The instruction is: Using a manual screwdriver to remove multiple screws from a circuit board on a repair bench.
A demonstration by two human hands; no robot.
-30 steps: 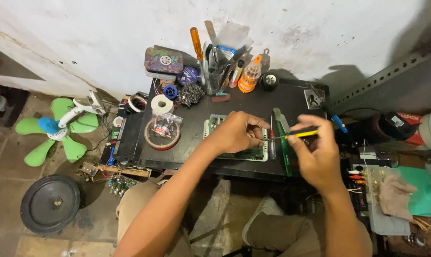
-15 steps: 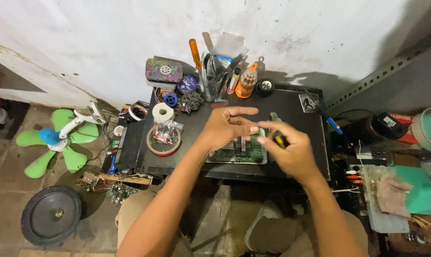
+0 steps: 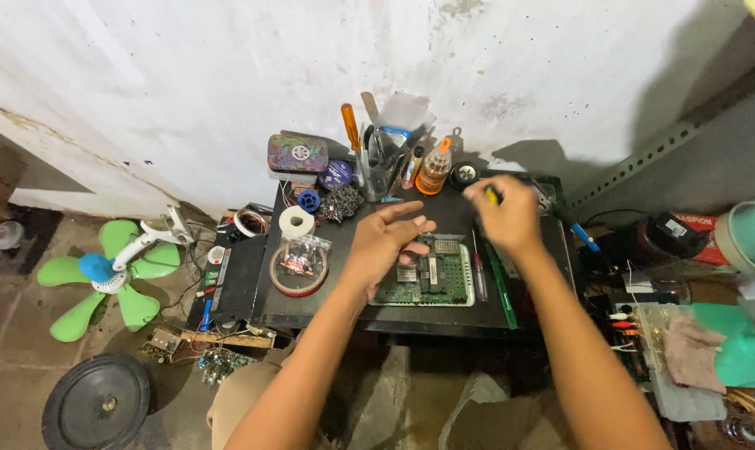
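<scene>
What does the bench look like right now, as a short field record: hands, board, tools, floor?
left hand: open, fingers spread, over the left edge of the circuit board
right hand: closed on a yellow-handled screwdriver, raised above the table
board: flat on the table, green side up
tool cup: at the wall, behind the board
tape roll: left of the board
floor: green fan, black speaker

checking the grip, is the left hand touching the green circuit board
Touching: the head view shows the left hand resting palm-down over the left edge of the green circuit board.
</scene>
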